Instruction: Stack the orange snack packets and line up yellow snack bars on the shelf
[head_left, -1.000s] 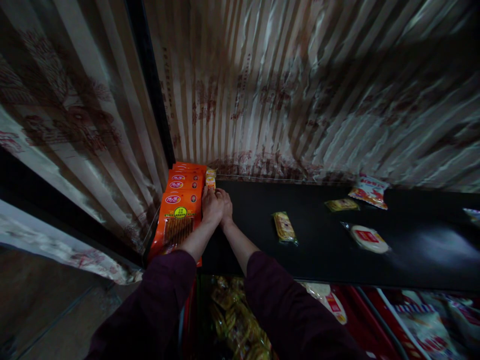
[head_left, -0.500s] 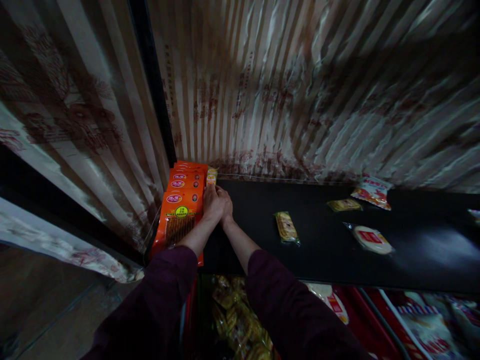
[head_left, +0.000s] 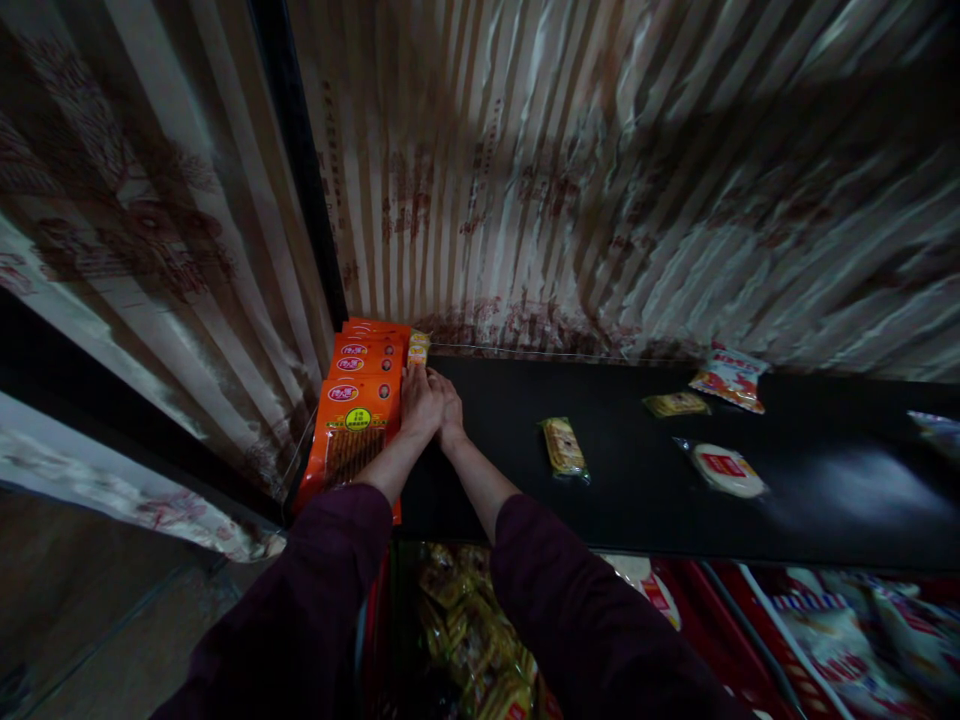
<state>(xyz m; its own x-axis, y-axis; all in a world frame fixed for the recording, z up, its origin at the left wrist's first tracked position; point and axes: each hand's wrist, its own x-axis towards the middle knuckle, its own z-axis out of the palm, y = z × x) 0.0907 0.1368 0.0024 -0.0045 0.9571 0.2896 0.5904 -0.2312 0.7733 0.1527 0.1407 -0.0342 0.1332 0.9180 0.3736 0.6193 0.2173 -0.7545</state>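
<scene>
My left hand [head_left: 421, 403] and my right hand [head_left: 450, 408] are close together on the dark shelf, fingers bent forward and partly hidden. They close around the near end of small yellow snack packets [head_left: 418, 348], whose far part shows beyond my fingers. Directly left of my left hand, orange snack bags [head_left: 358, 415] stand in overlapping rows in the shelf corner. To the right, a clear-wrapped yellow biscuit packet [head_left: 565, 448] lies apart from both hands.
Farther right on the black shelf [head_left: 495, 400] lie another yellow packet [head_left: 676, 404], a white-and-red bag [head_left: 731, 377] and a round white packet [head_left: 726, 469]. Crates of wrapped snacks [head_left: 472, 630] are below the front edge. Patterned curtain [head_left: 525, 180] hangs behind; a dark post [head_left: 300, 150] stands left.
The view has shifted slightly, so the shelf items appear a little farther left. My hands remain together beside the orange bags, in nearly the same pose.
</scene>
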